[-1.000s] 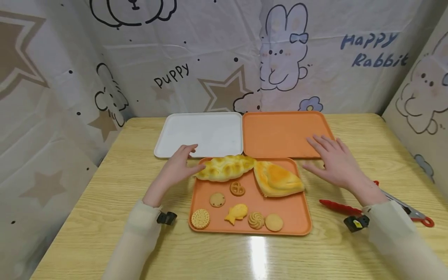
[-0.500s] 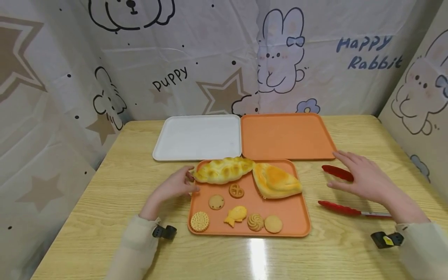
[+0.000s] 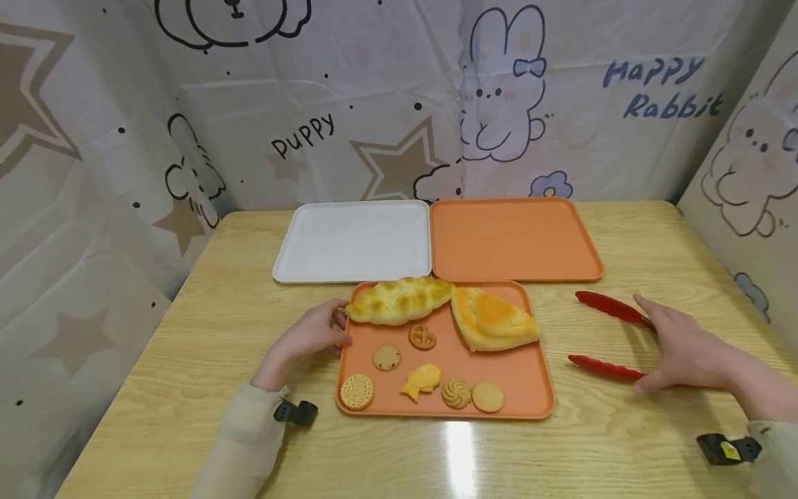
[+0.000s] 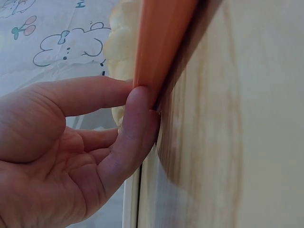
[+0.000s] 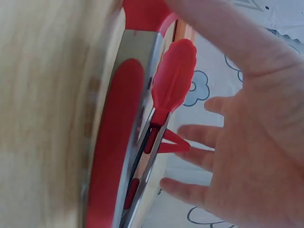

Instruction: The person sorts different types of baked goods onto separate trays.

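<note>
My left hand (image 3: pixel 308 334) grips the left rim of the front orange tray (image 3: pixel 520 384), near its far corner. The left wrist view shows thumb and fingers pinching the tray wall (image 4: pixel 164 42). On that tray lie a braided loaf (image 3: pixel 399 301), a triangular pastry (image 3: pixel 492 322), a small pretzel (image 3: pixel 422 337), a fish-shaped cookie (image 3: pixel 421 381) and several round cookies. To the right, my right hand (image 3: pixel 695 353) spreads over red-tipped tongs (image 3: pixel 609 305), with thumb and fingers apart on either side of them. The tongs lie spread on the table, their handle end hidden behind the hand.
A white tray (image 3: pixel 355 242) and a second orange tray (image 3: pixel 514 239) stand side by side behind the front tray. All sit on a wooden table (image 3: pixel 374 461). A printed cloth (image 3: pixel 386 90) hangs behind and at both sides.
My right hand has moved from beside the back orange tray down and right to the tongs. My left hand has dropped from above the braided loaf's end and taken hold of the tray rim.
</note>
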Demonstrator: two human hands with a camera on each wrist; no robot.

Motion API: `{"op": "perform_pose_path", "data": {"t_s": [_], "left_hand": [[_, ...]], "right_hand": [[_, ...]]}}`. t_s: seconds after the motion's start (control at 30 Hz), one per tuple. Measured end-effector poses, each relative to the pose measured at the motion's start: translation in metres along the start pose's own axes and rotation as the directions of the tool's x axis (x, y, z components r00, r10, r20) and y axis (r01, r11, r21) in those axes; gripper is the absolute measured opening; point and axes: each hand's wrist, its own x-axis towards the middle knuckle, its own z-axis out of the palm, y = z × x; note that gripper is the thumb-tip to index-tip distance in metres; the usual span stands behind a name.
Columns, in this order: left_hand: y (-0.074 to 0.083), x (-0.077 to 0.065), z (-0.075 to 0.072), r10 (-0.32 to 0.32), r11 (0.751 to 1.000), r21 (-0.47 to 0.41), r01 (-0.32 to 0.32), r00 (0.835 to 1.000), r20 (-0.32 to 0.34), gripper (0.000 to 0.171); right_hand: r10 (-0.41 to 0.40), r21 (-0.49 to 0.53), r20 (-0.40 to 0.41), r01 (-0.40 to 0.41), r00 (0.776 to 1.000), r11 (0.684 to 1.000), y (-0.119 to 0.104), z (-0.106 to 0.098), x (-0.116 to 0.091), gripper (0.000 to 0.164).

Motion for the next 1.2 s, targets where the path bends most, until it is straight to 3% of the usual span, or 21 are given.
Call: {"op": "perform_pose_path", "data": {"t_s": [0.43,0.73,1.03,1.2], "left_hand": [[-0.005,-0.001,-0.001,0.013,0.998,-0.058,-0.012,1.0,0.016,0.069],[-0.004,0.0,-0.002,-0.007,0.998,-0.065,0.008,1.0,0.023,0.069],[-0.004,0.002,-0.003,-0.015,0.998,-0.068,0.017,0.999,0.037,0.068],[-0.004,0.001,-0.003,-0.02,0.998,-0.066,0.022,0.999,0.04,0.068]], "right_hand": [[0.129,0.04,0.042,-0.131,0.991,0.991,0.027,0.012,-0.014,0.148],[0.105,-0.055,-0.04,-0.107,0.994,0.993,0.033,0.013,-0.012,0.118],[0.083,0.043,-0.061,-0.08,0.995,0.996,0.024,0.006,-0.013,0.099],[0.082,0.039,-0.079,-0.079,0.993,0.996,0.013,0.001,-0.01,0.1]]}}
